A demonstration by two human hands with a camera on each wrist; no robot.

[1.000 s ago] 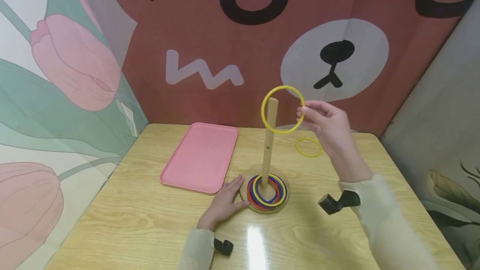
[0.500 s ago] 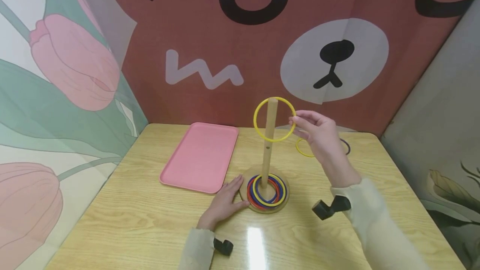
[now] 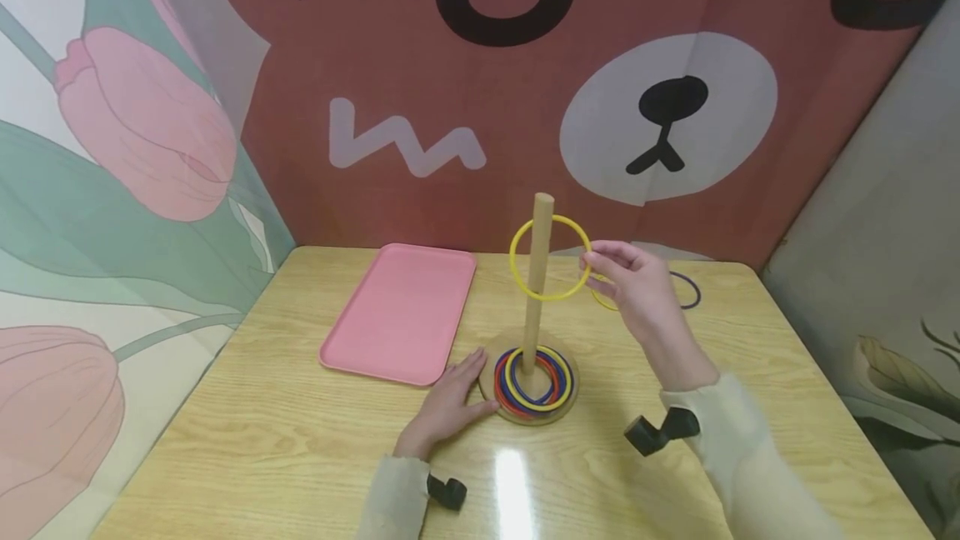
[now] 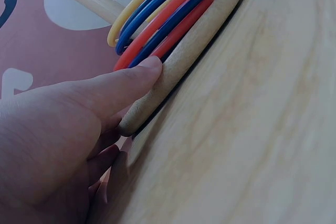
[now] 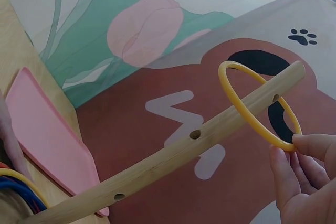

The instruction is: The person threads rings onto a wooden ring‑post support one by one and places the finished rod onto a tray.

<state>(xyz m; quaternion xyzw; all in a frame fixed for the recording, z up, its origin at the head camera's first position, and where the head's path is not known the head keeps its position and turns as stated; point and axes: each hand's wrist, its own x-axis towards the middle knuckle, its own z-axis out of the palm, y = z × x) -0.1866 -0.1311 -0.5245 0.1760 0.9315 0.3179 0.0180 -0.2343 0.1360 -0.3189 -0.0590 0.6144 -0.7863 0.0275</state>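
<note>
My right hand [image 3: 633, 277] pinches a yellow ring [image 3: 551, 298] by its right side, between thumb and fingers. In the right wrist view the ring [image 5: 247, 111] hangs tilted around the upper part of the wooden post [image 5: 157, 166], whose top sticks out through it. Around the foot of the post [image 3: 534, 315], several red, blue and yellow rings [image 3: 517, 402] lie stacked on the round wooden base [image 3: 567, 415]. My left hand [image 3: 448, 408] rests at the base's left edge with fingers extended; in the left wrist view its thumb [image 4: 149, 64] touches the base rim [image 4: 184, 59].
A pink tray [image 3: 401, 315] lies on the wooden table [image 3: 300, 457], left of the post. Behind my right hand, a partly hidden yellow ring [image 3: 602, 300] and a dark blue ring [image 3: 697, 294] lie on the table. A printed cloth backdrop [image 3: 405, 40] stands behind the table.
My right hand has moved left and down with the yellow ring, which now sits below the post's top. The blue ring behind it has come into view. My left hand stays put.
</note>
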